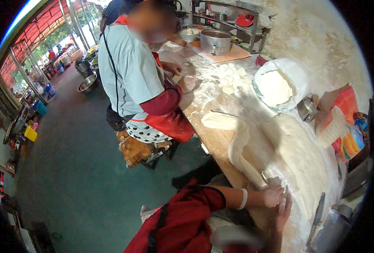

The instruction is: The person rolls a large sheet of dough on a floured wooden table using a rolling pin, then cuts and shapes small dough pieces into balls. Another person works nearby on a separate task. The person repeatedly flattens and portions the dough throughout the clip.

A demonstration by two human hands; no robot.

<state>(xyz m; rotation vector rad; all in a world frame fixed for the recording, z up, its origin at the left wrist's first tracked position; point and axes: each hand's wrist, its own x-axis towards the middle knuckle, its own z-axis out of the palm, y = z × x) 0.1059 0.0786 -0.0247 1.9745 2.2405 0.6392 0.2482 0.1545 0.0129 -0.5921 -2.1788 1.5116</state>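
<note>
My left hand (273,195), with a white bracelet at the wrist, is at the lower end of a long dough strip (237,148) on the floured wooden worktable (210,136). Its fingers are bent; whether they grip the dough is unclear. My right hand (283,208) lies close beside it, fingers stretched towards it; what is between the hands is hidden. To their right spreads a large slab of dough (304,151). The strip's far end is a wide, flat piece.
A co-worker in a light blue shirt (127,69) sits at the table's left edge, hands near small dough pieces (233,77). Farther back stand a metal pot (215,42) and an open bag of flour (275,87). A dark-edged flat tool (316,218) lies at right.
</note>
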